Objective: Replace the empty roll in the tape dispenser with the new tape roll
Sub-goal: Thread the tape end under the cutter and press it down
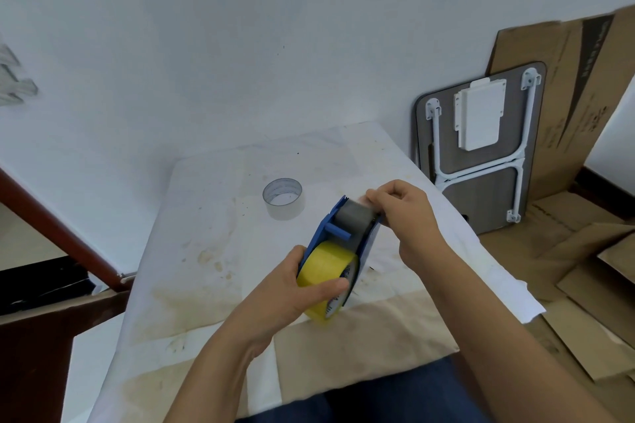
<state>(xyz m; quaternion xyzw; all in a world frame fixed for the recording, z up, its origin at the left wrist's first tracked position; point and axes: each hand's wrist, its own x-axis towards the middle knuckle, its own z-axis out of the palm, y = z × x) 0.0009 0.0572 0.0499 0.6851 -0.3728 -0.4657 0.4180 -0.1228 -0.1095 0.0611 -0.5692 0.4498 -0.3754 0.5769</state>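
Observation:
A blue tape dispenser is held tilted above the table, with a yellow tape roll seated in its near end and a grey roller at its far end. My left hand grips the dispenser and the yellow roll from the left, thumb across the roll. My right hand pinches at the far end beside the grey roller, seemingly on the tape's clear end. The empty clear roll stands on the table behind the dispenser.
The table is covered with stained white paper. A folded lap table leans against the wall at right, with flattened cardboard behind it and on the floor. A brown wooden rail runs at left.

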